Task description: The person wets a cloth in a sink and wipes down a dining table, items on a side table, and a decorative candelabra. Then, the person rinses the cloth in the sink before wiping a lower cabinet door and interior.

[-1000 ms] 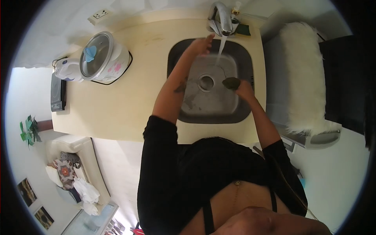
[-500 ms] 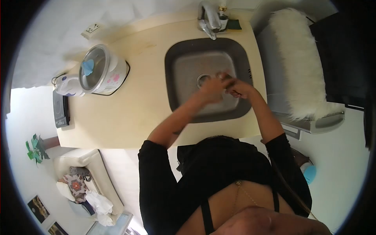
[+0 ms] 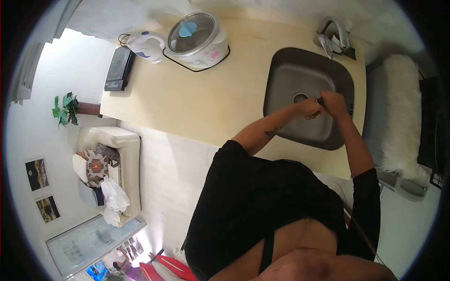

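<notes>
Over the steel sink [image 3: 286,75] my left hand [image 3: 309,108] and my right hand [image 3: 333,104] are side by side, fingers closed. A small dark thing [image 3: 321,100] shows between them. Both hands appear to grip it, but its kind is too small and covered to make out. The drain [image 3: 300,97] lies just behind my left hand. At the sink's back edge stands the metal faucet [image 3: 333,35], with a dark green pad [image 3: 349,53] beside it.
On the cream counter [image 3: 215,103] stand a rice cooker [image 3: 211,51], a white kettle [image 3: 146,46] and a black hot plate [image 3: 119,68]. White fur [image 3: 402,112] covers something right of the counter. A sofa [image 3: 129,173] stands lower left, near a plant [image 3: 65,110].
My view has swung left, so sink and counter appear further right. My hands, blurred and overlapping before, are now side by side and closed, with the dark thing showing between them.
</notes>
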The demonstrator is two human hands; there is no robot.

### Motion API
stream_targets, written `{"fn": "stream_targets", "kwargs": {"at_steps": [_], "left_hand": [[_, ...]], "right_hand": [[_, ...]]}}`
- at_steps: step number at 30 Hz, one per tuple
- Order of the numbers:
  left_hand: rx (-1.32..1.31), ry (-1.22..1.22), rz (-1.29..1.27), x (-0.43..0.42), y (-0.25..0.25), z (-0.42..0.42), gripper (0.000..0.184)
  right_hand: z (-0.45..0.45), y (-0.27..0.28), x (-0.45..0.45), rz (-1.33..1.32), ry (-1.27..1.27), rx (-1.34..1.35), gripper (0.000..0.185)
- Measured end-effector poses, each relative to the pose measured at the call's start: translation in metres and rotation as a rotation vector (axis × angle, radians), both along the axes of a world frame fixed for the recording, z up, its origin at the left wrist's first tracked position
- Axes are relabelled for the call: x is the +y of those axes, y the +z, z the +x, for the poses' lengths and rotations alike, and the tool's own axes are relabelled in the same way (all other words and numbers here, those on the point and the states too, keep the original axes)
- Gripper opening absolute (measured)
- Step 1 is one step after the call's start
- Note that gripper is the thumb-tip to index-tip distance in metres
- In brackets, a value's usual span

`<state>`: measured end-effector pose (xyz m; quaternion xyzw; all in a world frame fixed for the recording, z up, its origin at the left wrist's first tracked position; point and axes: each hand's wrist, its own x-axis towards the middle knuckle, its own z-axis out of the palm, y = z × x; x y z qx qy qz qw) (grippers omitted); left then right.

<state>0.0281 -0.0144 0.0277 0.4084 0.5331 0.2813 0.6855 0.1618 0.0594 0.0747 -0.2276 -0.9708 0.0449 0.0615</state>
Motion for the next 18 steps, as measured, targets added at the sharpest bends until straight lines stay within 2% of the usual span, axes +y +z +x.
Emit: {"fn": "stream_targets", "kwargs": {"at_steps": [1,2,4,5,6,7,8,9,10,11,12,13,14,15,16,18], "left_hand": [[-0.231,0.001,-0.117,-0.001,-0.005,-0.001,0.018],[-0.225,-0.002,-0.114,-0.001,-0.01,-0.001,0.018],[-0.237,0.043,-0.011,-0.001,-0.015,-0.002,0.032],[-0.233,0.048,-0.005,-0.001,-0.029,-0.001,0.032],[0.157,0.143,0.316,-0.003,-0.058,0.001,0.037],[0.555,0.236,0.631,-0.008,-0.06,-0.002,0.043],[0.559,0.244,0.634,-0.01,-0.061,-0.007,0.043],[0.856,0.069,0.482,-0.017,-0.04,-0.013,0.048],[1.138,-0.111,0.31,-0.024,-0.026,-0.017,0.054],[1.138,-0.102,0.308,-0.026,-0.028,-0.02,0.054],[1.011,-0.01,0.331,-0.024,-0.031,-0.025,0.058],[0.884,0.082,0.352,-0.023,-0.032,-0.028,0.062],[0.887,0.097,0.353,-0.017,-0.03,-0.026,0.062],[0.871,-0.074,0.289,-0.004,-0.026,-0.022,0.065],[0.847,-0.242,0.219,0.0,-0.016,-0.018,0.067],[0.948,0.191,0.578,-0.027,0.002,0.025,0.064]], "right_hand": [[0.0,-0.001,-0.002,0.001,-0.001,0.006,0.003],[0.0,-0.003,-0.004,-0.007,-0.037,0.039,0.005],[-0.003,-0.006,-0.008,-0.007,-0.069,0.077,0.007],[-0.004,-0.01,-0.011,-0.055,-0.254,-0.084,0.013],[-0.002,-0.014,-0.016,-0.106,-0.437,-0.248,0.019],[0.002,-0.02,-0.019,-0.102,-0.429,-0.245,0.019],[0.01,-0.024,-0.023,-0.201,-0.502,-0.178,0.028],[0.019,-0.03,-0.023,-0.302,-0.574,-0.114,0.038],[0.03,-0.041,-0.019,-0.297,-0.567,-0.115,0.038],[0.042,-0.054,-0.013,-0.512,-0.58,-0.024,0.045],[0.048,-0.06,-0.013,-0.727,-0.587,0.071,0.053],[0.045,-0.046,-0.025,-0.722,-0.577,0.069,0.053],[0.044,-0.03,-0.039,-0.876,-0.812,0.202,0.052],[0.041,-0.017,-0.05,-1.024,-1.042,0.342,0.051],[0.049,-0.029,-0.049,-1.02,-1.022,0.338,0.051],[0.062,-0.063,-0.045,-1.473,-0.977,0.707,0.043]]}}
